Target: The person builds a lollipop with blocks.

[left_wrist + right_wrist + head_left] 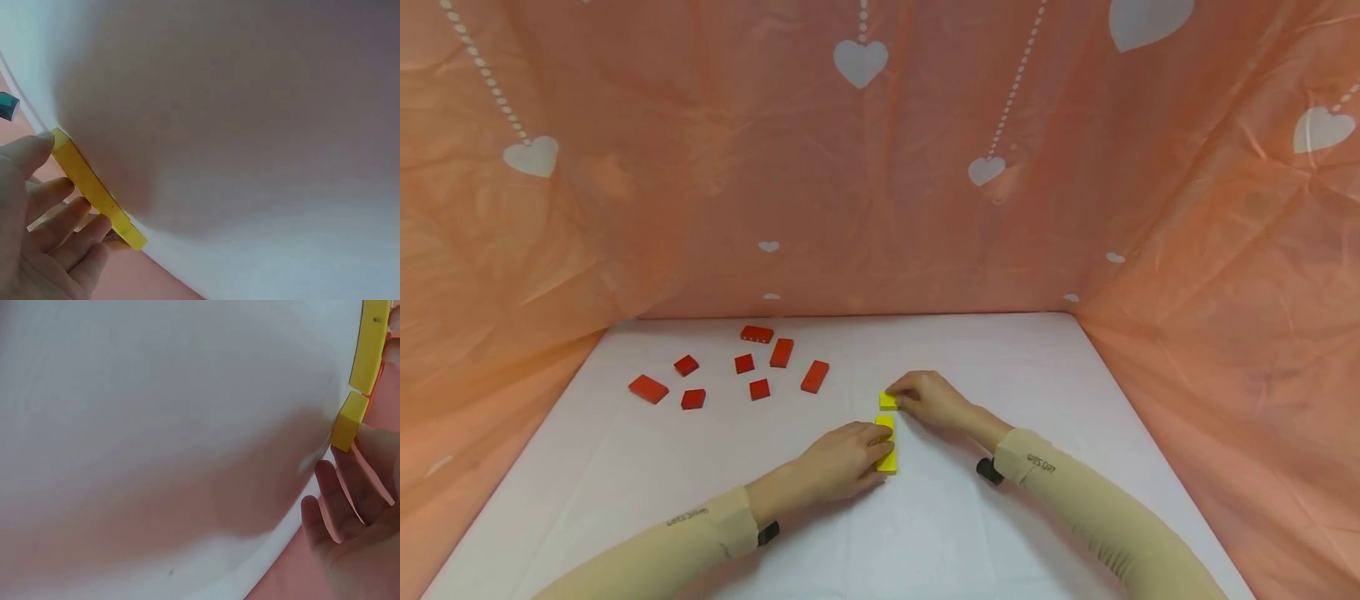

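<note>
In the head view, a strip of yellow blocks (886, 463) lies lengthwise on the white table, partly covered by my left hand (848, 460). The left wrist view has the thumb at one end of the yellow strip (90, 184) and the other fingers along its side; seams show near its ends. Just beyond the strip, my right hand (934, 402) pinches a small yellow block (887, 402) between thumb and fingertip. A narrow gap parts this small block (349, 422) from the longer yellow block (370, 347) in the right wrist view.
Several red blocks lie scattered at the back left of the white table (1000, 533), among them a long one (815, 377), a square one (759, 389) and one at the far left (648, 389). Pink cloth walls (880, 208) with white hearts enclose the back and sides.
</note>
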### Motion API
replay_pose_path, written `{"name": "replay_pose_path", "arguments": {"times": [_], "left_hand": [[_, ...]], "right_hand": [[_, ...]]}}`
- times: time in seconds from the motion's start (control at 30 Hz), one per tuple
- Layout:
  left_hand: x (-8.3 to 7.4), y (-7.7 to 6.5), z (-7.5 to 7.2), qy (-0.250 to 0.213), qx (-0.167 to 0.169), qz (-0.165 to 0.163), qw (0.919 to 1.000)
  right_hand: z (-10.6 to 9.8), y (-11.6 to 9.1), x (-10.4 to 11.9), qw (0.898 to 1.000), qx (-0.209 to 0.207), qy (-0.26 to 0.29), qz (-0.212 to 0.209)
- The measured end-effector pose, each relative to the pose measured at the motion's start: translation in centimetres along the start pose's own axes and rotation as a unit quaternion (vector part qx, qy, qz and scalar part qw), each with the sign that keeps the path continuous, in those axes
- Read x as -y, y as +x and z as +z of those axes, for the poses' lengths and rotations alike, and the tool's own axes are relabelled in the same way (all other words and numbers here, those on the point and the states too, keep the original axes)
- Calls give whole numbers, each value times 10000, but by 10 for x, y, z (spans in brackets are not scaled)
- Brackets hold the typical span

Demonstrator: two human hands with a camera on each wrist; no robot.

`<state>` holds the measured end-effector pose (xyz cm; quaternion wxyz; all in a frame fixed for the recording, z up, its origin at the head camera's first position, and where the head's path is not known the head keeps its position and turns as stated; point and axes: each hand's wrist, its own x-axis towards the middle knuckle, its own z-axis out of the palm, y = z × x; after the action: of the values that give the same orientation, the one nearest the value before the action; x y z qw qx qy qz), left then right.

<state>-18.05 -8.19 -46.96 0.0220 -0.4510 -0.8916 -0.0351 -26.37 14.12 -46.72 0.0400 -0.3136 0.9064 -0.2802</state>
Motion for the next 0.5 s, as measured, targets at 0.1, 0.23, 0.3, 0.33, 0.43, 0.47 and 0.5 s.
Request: {"name": "replay_pose_path", "arguments": {"times": [0.1,0.23,0.3,0.33,0.43,0.47,0.5], "left_hand": [[-2,1,0,104,-36,33,9999],[-3,2,0,199,-92,22,9998],[-3,2,0,239,-121,34,9996],[-3,2,0,252,-149,51,9996],[-3,2,1,279,-204,86,9994],[-3,2,1,286,-214,93,9993],[-3,1,1,285,-225,101,9993]], "right_hand": [[1,0,1,9999,48,69,-83],[2,-1,3,9999,112,66,-94],[2,-1,4,9999,123,48,-79],[2,-1,4,9999,124,39,-86],[2,-2,4,9998,135,-13,-118],[3,-2,4,9998,140,-35,-129],[3,-2,4,9998,143,-55,-135]]}}
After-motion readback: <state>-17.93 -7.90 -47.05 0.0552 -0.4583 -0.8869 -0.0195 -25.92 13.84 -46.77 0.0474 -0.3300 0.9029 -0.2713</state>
